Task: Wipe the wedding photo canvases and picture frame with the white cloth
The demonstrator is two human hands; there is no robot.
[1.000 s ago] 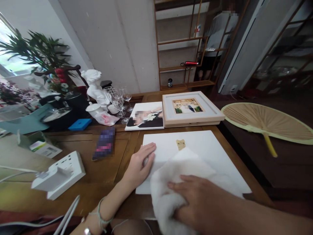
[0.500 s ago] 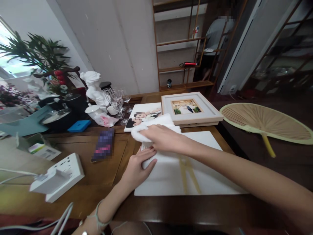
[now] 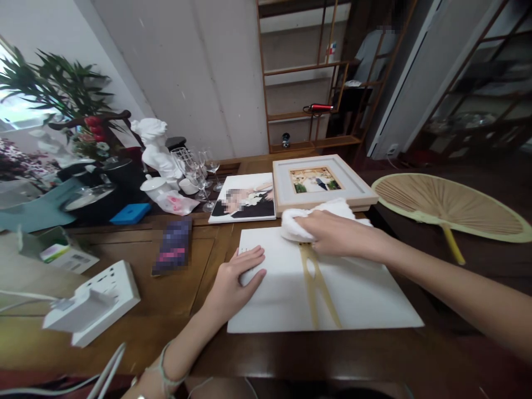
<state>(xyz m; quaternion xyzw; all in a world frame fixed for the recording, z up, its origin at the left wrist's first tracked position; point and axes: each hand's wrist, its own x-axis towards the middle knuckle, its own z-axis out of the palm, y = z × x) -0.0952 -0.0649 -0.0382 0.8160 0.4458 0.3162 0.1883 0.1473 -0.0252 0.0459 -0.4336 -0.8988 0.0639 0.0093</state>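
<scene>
A white board (image 3: 274, 299) with a gold, ribbon-like mark (image 3: 312, 277) down its middle lies flat on the wooden table. My left hand (image 3: 239, 280) rests on the board's left edge, fingers stretched out flat. In my right hand (image 3: 338, 235) is a bunched white cloth (image 3: 297, 223), pressed on the far part of the board, above the gold mark. The cloth hides part of the board's far edge. Just beyond lie a photo print (image 3: 253, 199) and a light wooden picture frame (image 3: 353, 191) holding a small picture.
On the right lies a palm-leaf fan (image 3: 449, 205). To the left are a power strip (image 3: 106, 299), a dark blurred packet (image 3: 172, 246), and a blue box (image 3: 130, 213). Wine glasses (image 3: 208, 177) and a white bust (image 3: 155, 149) stand behind. A person (image 3: 368, 61) is beyond the shelf.
My right hand has moved right with the cloth across the board, uncovering its far left part and the top of the gold mark. My left hand stays put.
</scene>
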